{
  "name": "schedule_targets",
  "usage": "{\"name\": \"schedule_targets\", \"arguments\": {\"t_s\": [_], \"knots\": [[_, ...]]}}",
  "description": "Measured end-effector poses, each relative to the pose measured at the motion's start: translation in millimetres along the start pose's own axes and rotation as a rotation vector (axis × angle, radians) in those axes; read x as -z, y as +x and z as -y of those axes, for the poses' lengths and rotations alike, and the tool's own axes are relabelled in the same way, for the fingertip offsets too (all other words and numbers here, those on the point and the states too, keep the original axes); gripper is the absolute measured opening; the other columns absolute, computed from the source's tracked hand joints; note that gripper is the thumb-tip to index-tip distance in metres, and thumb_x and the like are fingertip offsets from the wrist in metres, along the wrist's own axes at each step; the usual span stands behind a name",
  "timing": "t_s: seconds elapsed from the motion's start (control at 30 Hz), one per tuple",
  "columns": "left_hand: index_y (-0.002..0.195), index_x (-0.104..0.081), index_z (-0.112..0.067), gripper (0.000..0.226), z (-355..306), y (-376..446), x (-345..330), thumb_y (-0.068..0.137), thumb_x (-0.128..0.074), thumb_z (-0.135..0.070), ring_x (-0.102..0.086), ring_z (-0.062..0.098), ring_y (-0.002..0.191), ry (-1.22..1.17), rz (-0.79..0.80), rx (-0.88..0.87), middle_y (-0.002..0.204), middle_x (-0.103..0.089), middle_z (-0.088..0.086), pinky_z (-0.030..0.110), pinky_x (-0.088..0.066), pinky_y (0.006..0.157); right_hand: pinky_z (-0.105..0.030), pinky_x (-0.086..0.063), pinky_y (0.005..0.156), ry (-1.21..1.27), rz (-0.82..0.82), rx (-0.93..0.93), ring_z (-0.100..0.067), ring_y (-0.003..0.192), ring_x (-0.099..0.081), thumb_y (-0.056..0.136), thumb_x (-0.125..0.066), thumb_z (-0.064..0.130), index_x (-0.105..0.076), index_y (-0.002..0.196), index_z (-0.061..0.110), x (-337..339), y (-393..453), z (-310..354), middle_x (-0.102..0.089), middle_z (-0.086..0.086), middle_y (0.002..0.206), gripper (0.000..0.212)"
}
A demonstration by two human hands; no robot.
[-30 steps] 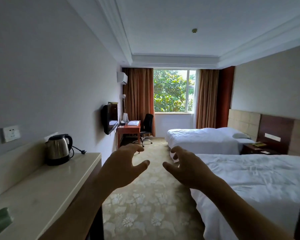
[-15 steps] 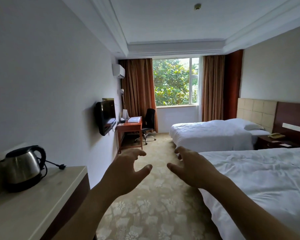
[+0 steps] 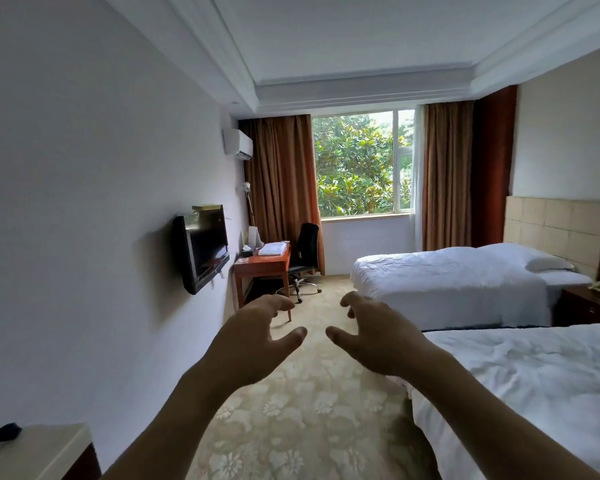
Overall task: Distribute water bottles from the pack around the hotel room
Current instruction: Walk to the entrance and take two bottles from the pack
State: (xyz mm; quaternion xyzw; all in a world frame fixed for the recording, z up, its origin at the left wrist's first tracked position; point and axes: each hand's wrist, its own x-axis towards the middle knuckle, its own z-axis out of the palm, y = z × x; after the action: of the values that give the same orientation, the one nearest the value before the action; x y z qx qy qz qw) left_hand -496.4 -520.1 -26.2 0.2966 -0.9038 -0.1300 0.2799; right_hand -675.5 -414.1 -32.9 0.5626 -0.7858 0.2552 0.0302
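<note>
My left hand (image 3: 253,337) and my right hand (image 3: 378,336) are both stretched out in front of me over the patterned carpet (image 3: 302,410), palms facing each other, fingers curled and apart. Neither hand holds anything. No water bottle and no pack of bottles shows anywhere in the view. The hands hang a short gap apart in the aisle between the left wall and the near bed (image 3: 534,386).
A counter corner (image 3: 39,452) with a black plug lies at the bottom left. A wall TV (image 3: 205,247), a wooden desk (image 3: 262,265) with folded towels and a black office chair (image 3: 305,254) stand ahead. The far bed (image 3: 447,275) and a nightstand (image 3: 589,303) are on the right.
The view has moved forward down the room: the kettle and most of the counter have slid out of sight at the left. Both hands keep the same open, outstretched pose.
</note>
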Motion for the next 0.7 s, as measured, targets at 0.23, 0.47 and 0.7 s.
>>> {"name": "schedule_targets", "arguments": {"t_s": [0.23,0.47,0.7], "knots": [[0.132,-0.054,-0.029,0.052,70.5,137.3,-70.3,0.086,-0.064,-0.052,-0.056,0.009,0.117,-0.030,-0.005,-0.021,0.138,-0.056,-0.009,0.023,-0.047,0.094,-0.038,-0.053,0.096,-0.034,-0.015,-0.025,-0.019,0.114,-0.059,0.086,-0.058,0.060,-0.046,0.135,0.023,-48.8,136.7,-65.3,-0.060,0.000,0.133,0.062],[0.129,-0.055,-0.027,0.049,159.0,307.0,-117.8,0.086,-0.066,-0.047,-0.055,0.005,0.105,-0.100,0.002,-0.048,0.134,-0.057,-0.007,0.030,-0.052,0.095,-0.034,-0.051,0.094,-0.076,-0.024,-0.052,-0.018,0.112,-0.059,0.088,-0.057,0.057,-0.048,0.134,0.021,-88.3,316.6,-112.5,-0.059,0.001,0.133,0.060],[0.132,-0.055,-0.026,0.051,217.3,468.9,-130.3,0.087,-0.064,-0.047,-0.054,0.004,0.111,-0.076,-0.010,-0.086,0.134,-0.059,-0.006,0.023,-0.045,0.091,-0.030,-0.048,0.090,-0.032,-0.072,-0.084,-0.017,0.111,-0.059,0.089,-0.060,0.054,-0.049,0.133,0.021,-94.5,477.8,-147.3,-0.062,0.000,0.128,0.057]]}}
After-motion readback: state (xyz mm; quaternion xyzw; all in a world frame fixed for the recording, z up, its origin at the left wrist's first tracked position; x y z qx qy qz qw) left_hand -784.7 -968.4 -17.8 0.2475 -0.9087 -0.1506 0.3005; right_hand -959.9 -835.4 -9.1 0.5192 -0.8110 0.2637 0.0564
